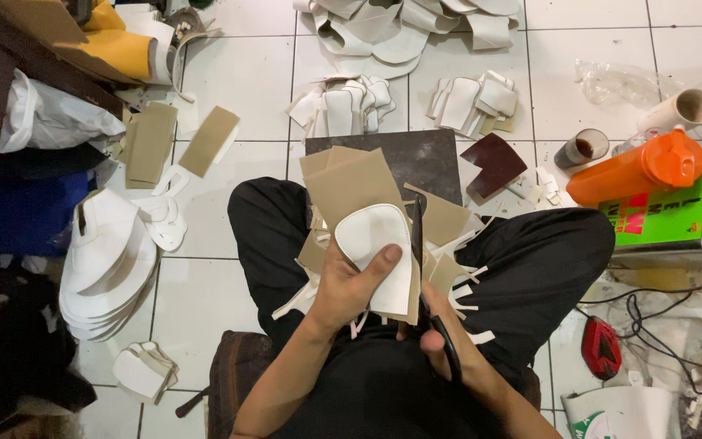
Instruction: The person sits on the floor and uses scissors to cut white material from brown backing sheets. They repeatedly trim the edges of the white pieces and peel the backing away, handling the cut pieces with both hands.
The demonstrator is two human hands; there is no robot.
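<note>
Two hands, one white piece, scissors at its edge.
The piece (379, 244) is pinched in the left hand (347, 289); scissors (428, 276), gripped by the right hand (440, 337), lie alongside its right, lengthwise.

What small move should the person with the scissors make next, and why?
Probably close the scissors for another short snip along the white piece. The left hand pins that piece with its tan backing, thumb on top, and the right hand holds the blades at its right edge.

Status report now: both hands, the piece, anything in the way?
Left hand holds white piece on tan sheet. Right hand grips black scissors at its edge. Offcuts on lap.
</note>
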